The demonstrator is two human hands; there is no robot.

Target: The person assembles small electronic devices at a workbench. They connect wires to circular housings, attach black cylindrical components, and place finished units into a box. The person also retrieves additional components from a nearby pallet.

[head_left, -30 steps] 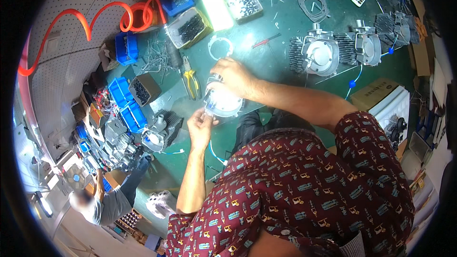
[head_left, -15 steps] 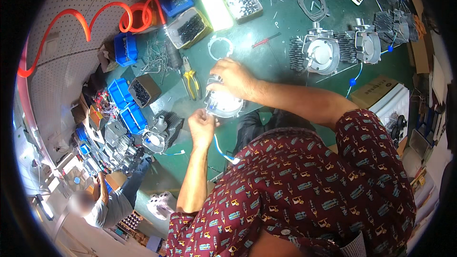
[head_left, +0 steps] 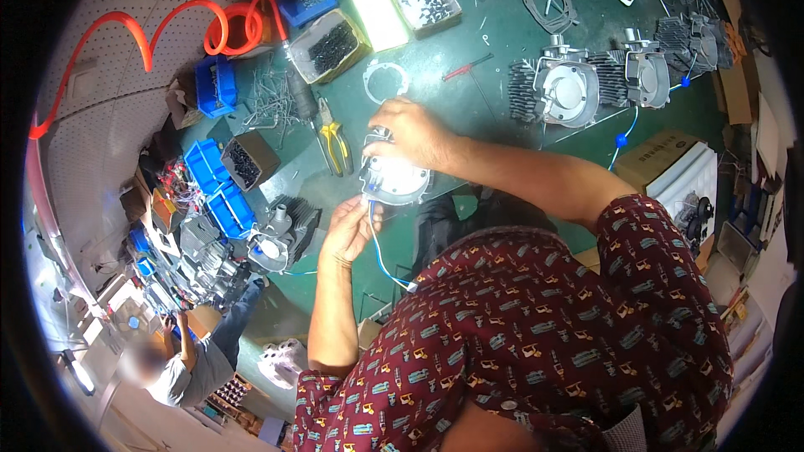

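Under the bright light near the bench's front edge is a silver cast-metal motor housing (head_left: 399,182) with a round face. My right hand (head_left: 412,136) curls over its far side, fingers closed on it. At the housing's near left edge, the fingertips of my left hand (head_left: 350,230) pinch a blue-and-white cable (head_left: 379,253) where it comes out. The cable hangs down toward my shirt and ends in a white plug (head_left: 411,286). My right fingers hide part of the housing's far side.
Yellow-handled pliers (head_left: 335,142) and a dark power screwdriver (head_left: 303,99) lie left of the housing. Beyond it are a ring gasket (head_left: 385,82) and a box of screws (head_left: 333,50). Finned housings (head_left: 569,92) stand at the right. Another person (head_left: 188,364) works at the lower left.
My left hand has shifted slightly left and its fingers have turned upward, showing more of the cable by the housing. My right hand stays on the housing.
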